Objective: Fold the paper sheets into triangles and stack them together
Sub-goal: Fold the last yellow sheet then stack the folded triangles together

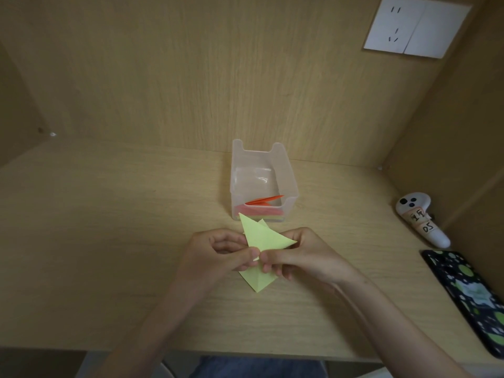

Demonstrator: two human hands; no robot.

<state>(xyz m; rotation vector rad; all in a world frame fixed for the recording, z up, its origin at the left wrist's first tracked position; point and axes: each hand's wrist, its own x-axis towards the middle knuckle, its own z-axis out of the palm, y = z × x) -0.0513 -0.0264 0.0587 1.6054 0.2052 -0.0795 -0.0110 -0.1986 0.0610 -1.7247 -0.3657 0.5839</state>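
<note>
A light yellow-green paper sheet (260, 236), partly folded into a triangle, is held just above the wooden desk (109, 227). My left hand (215, 252) pinches its lower left edge with thumb and fingers. My right hand (297, 255) pinches it from the right, the two thumbs nearly meeting at the middle. One point of the paper sticks up toward the box, another hangs down below my fingers. Behind it stands a clear plastic box (261, 181) holding folded orange paper (263, 200) on top of red and yellow sheets.
A white controller (420, 219) with handwritten tape lies at the right by the side wall. A phone in a dark green-spotted case (469, 296) lies at the right front. A wall socket (414, 25) is on the back panel.
</note>
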